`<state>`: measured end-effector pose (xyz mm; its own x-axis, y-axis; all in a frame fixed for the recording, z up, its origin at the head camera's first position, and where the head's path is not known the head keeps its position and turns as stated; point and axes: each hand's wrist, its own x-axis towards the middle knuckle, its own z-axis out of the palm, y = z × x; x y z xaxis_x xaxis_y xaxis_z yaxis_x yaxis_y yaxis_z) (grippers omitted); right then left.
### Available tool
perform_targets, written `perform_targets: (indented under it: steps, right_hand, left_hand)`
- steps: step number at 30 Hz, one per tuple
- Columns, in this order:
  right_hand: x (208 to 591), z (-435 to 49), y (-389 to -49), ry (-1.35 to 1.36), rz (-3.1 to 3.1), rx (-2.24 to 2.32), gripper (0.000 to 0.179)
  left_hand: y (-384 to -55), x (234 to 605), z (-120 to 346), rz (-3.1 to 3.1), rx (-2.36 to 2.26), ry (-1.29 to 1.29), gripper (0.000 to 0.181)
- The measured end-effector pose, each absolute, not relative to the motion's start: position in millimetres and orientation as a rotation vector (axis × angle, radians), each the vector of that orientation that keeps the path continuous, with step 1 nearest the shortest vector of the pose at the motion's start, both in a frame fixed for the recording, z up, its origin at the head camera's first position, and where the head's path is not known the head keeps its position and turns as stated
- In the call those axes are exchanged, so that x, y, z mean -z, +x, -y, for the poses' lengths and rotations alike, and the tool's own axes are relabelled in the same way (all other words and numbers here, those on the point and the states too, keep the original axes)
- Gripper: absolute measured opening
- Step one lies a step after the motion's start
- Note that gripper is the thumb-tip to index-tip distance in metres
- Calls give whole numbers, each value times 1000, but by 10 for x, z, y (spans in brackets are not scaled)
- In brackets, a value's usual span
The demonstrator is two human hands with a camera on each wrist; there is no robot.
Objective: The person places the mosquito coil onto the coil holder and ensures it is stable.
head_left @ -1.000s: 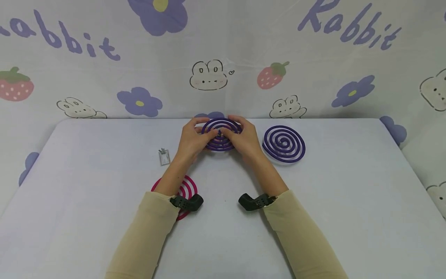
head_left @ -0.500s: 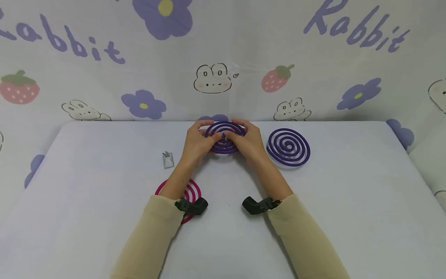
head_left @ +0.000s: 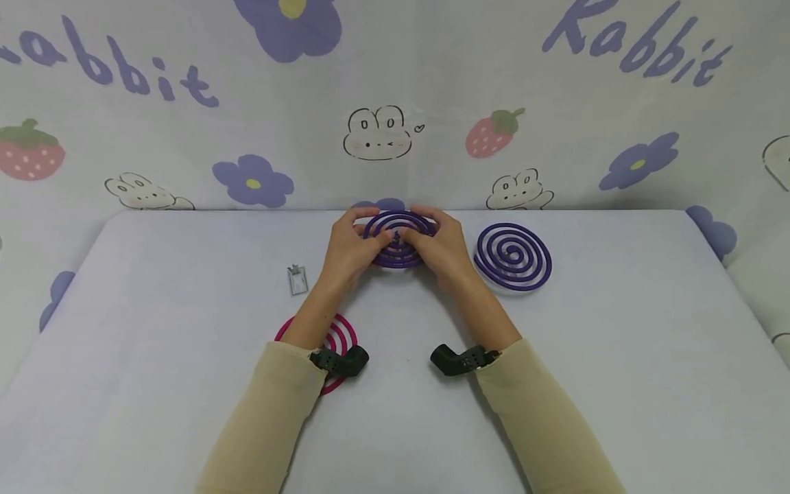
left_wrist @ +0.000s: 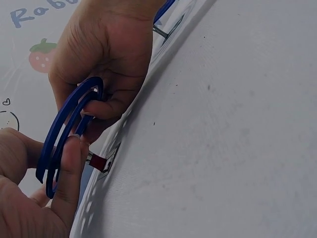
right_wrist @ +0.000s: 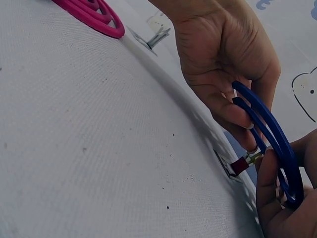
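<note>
Both hands pinch a dark blue-purple mosquito coil (head_left: 400, 265) near the far table edge, in the head view. My left hand (head_left: 347, 248) is on its left side and my right hand (head_left: 446, 248) on its right; the thumbs meet at its centre. In the right wrist view, the coil (right_wrist: 285, 144) is held above a small metal coil stand (right_wrist: 240, 166) with a dark red part and a flat base on the table. Fingers partly hide where coil and stand meet, so I cannot tell how they join.
Right of the hands, a second purple coil (head_left: 512, 256) sits raised off the table. Left lies a small metal stand (head_left: 297, 280). A pink coil (head_left: 347, 336) is partly covered by the left forearm. A printed rabbit cloth (head_left: 432, 82) hangs behind the table.
The head view has shifted slightly. The hands stay on the coil in nearly the same place, with only small thumb movements at its centre.
</note>
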<state>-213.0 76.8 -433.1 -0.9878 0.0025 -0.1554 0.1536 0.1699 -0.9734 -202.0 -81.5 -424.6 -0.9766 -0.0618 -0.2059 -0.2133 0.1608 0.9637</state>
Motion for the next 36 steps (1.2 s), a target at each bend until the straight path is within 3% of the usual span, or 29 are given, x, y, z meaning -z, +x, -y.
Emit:
perform_targets:
  steps: [36]
  right_hand:
    - [4323,-765,-2114,127,-2324,1971,52]
  left_hand:
    - [-2035,4270,819,-2136,-2049,-270,54]
